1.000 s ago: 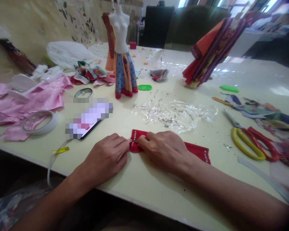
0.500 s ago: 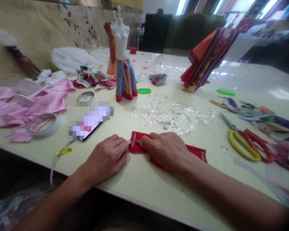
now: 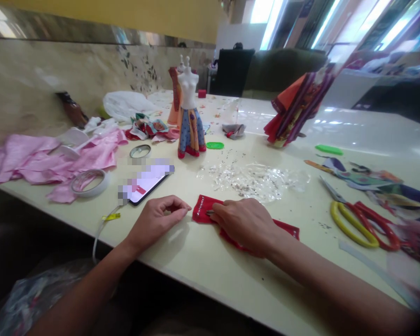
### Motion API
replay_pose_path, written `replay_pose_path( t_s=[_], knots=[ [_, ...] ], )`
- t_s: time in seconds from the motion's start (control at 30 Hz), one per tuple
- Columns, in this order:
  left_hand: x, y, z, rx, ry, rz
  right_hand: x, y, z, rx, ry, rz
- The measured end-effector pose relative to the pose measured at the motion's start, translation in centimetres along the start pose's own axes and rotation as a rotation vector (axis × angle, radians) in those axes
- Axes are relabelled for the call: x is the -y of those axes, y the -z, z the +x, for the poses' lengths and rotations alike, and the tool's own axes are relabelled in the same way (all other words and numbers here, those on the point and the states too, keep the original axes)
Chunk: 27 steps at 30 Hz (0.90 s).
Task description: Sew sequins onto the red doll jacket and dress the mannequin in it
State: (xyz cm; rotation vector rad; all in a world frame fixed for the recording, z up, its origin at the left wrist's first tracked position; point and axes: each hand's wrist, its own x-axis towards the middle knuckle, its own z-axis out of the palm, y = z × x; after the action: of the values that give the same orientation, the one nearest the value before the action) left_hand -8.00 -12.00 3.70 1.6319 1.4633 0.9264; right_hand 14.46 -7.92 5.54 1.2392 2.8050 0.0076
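Red cloth strip (image 3: 205,207) under your right hand (image 3: 245,219), left hand (image 3: 159,219) just beside it

The strip lies on the pale table (image 3: 210,266), nearer you than the crumpled clear film (image 3: 259,182). Your right thumb and fingers pinch a slim grey tool (image 3: 210,213), its tip over the cloth. Your left hand curls just off the strip's left end, thumb and forefinger tips close; whether they pinch anything is too small to make out. The cloth looks light and soft, likely to pucker or slide. Hold it at a plain edge, clear of the shiny studs (image 3: 200,204).
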Motion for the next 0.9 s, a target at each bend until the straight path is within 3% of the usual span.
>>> replay_pose_path(
  t_s=[0.13, 0.5, 0.9],
  knots=[
    [0.4, 0.4, 0.2, -0.025, 0.128, -0.258, -0.2, 0.0, -0.2, -0.080, 0.006, -0.013],
    [1.0, 0.4, 0.6, 0.020, 0.206, -0.627, 0.0, 0.6, -0.2, -0.172, -0.069, -0.016],
    [0.7, 0.4, 0.6, 0.059, 0.281, -0.755, 0.9, 0.0, -0.3, -0.291, -0.034, 0.163]
  ],
)
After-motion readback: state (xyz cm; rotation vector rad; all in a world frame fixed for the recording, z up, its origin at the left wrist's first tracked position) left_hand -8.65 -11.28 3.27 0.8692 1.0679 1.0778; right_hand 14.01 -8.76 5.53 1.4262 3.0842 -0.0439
